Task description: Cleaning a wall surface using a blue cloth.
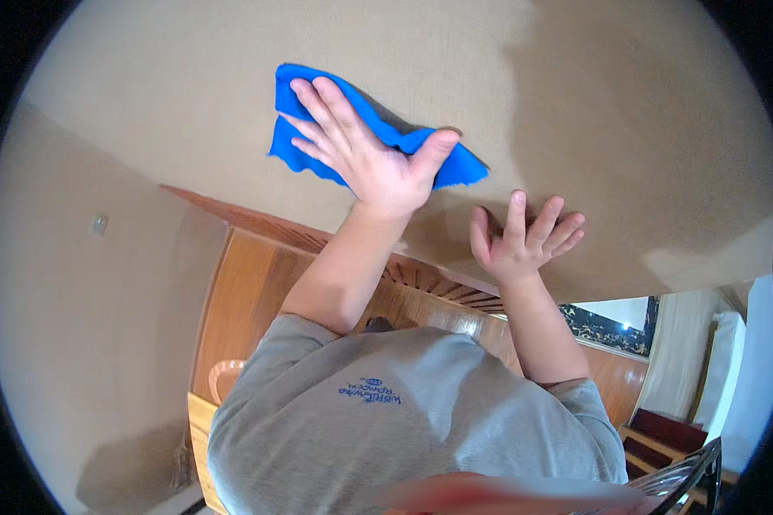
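Note:
A bright blue cloth (374,122) lies spread against a broad tan wall (472,69), its edges wrinkled. My left hand (376,167) presses flat on the cloth, fingers stretched out and thumb spread to the right, near the cloth's right end. Lower and to the right, my right hand (524,245) rests with fingers spread at the wall, holding nothing. Both bare forearms come out of short grey sleeves. Whatever part of the cloth lies beneath my left palm is hidden.
A small plate (100,225) sits on the side wall at left. Reddish-brown wooden trim (232,215) and a wooden floor (249,283) show below the wall. At the right are a dark patterned frame (614,333) and a white upright panel (723,373).

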Demonstrator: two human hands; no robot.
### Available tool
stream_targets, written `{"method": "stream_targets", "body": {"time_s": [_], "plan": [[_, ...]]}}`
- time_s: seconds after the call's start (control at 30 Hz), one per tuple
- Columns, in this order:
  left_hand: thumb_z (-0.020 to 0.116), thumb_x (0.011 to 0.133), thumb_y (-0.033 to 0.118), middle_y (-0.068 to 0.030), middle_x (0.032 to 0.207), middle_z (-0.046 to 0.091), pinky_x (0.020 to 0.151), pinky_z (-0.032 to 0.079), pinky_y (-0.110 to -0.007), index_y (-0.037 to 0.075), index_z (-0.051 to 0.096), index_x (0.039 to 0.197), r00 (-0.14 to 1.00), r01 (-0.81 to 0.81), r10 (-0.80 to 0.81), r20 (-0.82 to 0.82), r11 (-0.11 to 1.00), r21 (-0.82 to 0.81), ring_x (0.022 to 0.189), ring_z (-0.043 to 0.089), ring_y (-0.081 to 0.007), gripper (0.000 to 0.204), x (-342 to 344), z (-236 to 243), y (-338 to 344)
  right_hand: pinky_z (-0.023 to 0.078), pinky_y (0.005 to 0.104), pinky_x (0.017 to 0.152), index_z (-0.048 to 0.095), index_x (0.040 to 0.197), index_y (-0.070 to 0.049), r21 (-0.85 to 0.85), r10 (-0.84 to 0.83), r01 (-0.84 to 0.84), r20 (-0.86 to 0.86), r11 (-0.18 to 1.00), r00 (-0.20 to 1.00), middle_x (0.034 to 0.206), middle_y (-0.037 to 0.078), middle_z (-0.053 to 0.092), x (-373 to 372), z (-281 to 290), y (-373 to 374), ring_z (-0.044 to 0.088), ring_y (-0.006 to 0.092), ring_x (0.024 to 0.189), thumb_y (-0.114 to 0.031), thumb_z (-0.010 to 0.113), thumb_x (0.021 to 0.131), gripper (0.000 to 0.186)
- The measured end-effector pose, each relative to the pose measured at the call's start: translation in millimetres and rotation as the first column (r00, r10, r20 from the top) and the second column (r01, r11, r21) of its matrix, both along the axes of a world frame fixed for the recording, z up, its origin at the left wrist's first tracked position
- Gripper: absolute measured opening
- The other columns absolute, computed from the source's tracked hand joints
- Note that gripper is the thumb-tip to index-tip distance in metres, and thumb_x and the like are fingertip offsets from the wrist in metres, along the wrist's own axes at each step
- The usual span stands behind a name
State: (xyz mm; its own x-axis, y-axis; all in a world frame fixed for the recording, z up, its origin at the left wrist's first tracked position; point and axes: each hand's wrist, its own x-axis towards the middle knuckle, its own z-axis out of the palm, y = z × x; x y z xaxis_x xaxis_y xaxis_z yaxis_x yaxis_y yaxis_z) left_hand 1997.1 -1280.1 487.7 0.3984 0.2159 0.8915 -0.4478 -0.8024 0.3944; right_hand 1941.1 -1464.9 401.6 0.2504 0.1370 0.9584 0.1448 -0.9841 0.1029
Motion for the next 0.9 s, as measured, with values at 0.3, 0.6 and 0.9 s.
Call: {"method": "stream_targets", "body": {"time_s": [0.3, 0.6, 0.9], "plan": [[0.058, 0.069, 0.078, -0.0275, 0.154, 0.006, 0.105, -0.003, -0.068, 0.003, 0.011, 0.151, 1.0, -0.026, 0.026, -0.007, 0.999, -0.02, 0.139, -0.001, -0.0537, 0.121, -18, -56, -36, -0.008, 0.0567, 0.112, 0.054, 0.13, -0.015, 0.006, 0.103, -0.103, -0.124, 0.995, 0.987, 0.151, 0.02, 0.028, -18, 9, 2, 0.002, 0.0457, 0.143, -0.043, 0.058, 0.084, 0.055], [0.052, 0.088, 0.058, -0.0198, 0.158, -0.003, 0.105, -0.016, -0.061, 0.007, 0.011, 0.152, 0.82, 0.511, -0.522, -0.234, 0.852, -0.111, 0.14, -0.016, -0.0468, 0.091, -38, -65, 10, 0.04, 0.0465, 0.087, 0.055, 0.121, -0.003, 0.272, 0.662, -0.608, -0.2, 0.746, 0.722, 0.117, 0.017, 0.051, -56, 9, 94, 0.051, 0.0329, 0.107, -0.029, 0.072, 0.073, 0.058], [0.052, 0.091, 0.009, -0.0229, 0.13, 0.054, 0.11, 0.024, -0.052, -0.004, 0.06, 0.117, 0.613, 0.787, -0.789, 0.047, 0.605, -0.116, 0.13, 0.039, -0.0432, 0.031, -25, -37, 81, 0.026, 0.0534, 0.107, 0.056, 0.129, -0.011, 0.162, 0.125, -0.101, -0.149, 0.982, 0.981, 0.143, 0.025, 0.034, 16, 29, 109, 0.03, 0.0448, 0.129, -0.061, 0.056, 0.082, 0.069]]}}
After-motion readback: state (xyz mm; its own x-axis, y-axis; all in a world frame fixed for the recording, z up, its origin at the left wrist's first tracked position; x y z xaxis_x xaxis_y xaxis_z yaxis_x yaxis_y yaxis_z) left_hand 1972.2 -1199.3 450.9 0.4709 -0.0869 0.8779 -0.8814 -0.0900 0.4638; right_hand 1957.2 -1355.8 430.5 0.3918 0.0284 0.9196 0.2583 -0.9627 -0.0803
